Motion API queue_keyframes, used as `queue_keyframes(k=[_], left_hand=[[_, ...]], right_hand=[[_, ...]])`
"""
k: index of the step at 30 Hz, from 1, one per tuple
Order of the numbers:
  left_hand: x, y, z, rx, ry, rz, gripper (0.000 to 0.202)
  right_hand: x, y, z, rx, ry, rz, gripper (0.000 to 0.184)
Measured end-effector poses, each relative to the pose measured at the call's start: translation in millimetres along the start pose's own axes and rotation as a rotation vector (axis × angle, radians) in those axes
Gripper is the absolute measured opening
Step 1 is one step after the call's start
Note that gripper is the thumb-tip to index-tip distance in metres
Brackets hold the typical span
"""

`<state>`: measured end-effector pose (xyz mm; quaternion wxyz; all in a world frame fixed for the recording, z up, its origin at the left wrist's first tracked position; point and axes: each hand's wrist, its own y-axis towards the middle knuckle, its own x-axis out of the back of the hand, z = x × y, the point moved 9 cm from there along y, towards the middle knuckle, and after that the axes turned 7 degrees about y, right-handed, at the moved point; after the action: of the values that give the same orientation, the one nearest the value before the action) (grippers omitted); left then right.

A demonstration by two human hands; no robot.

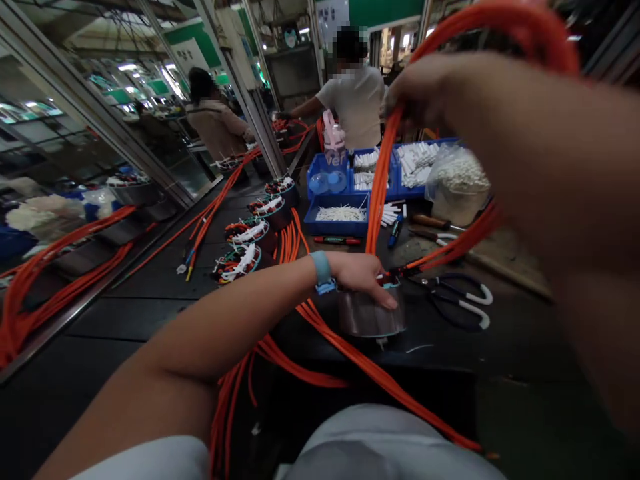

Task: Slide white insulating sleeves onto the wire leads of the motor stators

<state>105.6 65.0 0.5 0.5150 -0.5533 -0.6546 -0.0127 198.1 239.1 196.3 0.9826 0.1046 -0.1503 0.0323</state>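
Note:
My left hand (361, 272) lies over the top of a dark metal motor stator (371, 316), thumb down its near side and the other fingers mostly hidden. Raised at the upper right, my right hand (425, 83) is closed around a looped bundle of orange cables (381, 183). One side of the loop runs down behind my left hand; the other comes down to the right side of the stator. Scissors (453, 301) with white-tipped handles lie right of the stator. My right forearm is blurred.
Several wired stators (249, 233) stand in a row at left, orange cables trailing from them. Behind are blue bins (337, 212) of white pieces, a red marker (337, 241), a blue marker (395, 230) and a plastic bag (459, 175). Two people (357, 103) sit beyond.

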Motion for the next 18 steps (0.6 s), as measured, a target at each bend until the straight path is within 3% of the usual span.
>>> queue_keyframes(k=[2,4,6,8,10,12,14,16,18], left_hand=[[-9.2,1.4,3.0,-0.007,-0.205,0.060,0.029],[-12.1,0.9,13.8,0.022,-0.351,0.022,0.030],[-15.3,-3.9,27.8,0.044,-0.528,-0.035,0.032],[-19.1,-13.3,39.1,0.001,-0.740,-0.107,0.032],[-21.8,-27.0,48.8,-0.089,-0.887,-0.225,0.034],[-29.5,-42.2,59.6,-0.146,-0.956,-0.344,0.035],[-41.9,-55.7,70.0,-0.141,-0.998,-0.454,0.035],[-53.1,-66.9,74.9,-0.121,-1.031,-0.563,0.036],[-60.9,-74.2,70.7,-0.115,-1.062,-0.637,0.037]], right_hand=[[-62.9,-2.1,-46.0,-0.206,-0.054,0.120,0.032],[-119.8,-13.4,-69.4,-0.283,-0.066,0.210,0.020],[-159.3,-31.3,-72.1,-0.298,-0.047,0.271,0.013],[-178.7,-58.2,-57.3,-0.217,0.025,0.343,0.005],[-174.5,-99.5,-36.3,-0.015,0.102,0.389,0.013],[-149.1,-155.2,-31.3,0.203,0.054,0.335,0.017],[-124.0,-212.6,-60.8,0.220,-0.171,0.248,0.009],[-107.0,-257.0,-109.5,0.057,-0.407,0.157,0.016],[-122.6,-286.4,-144.5,-0.020,-0.565,0.263,0.039]])
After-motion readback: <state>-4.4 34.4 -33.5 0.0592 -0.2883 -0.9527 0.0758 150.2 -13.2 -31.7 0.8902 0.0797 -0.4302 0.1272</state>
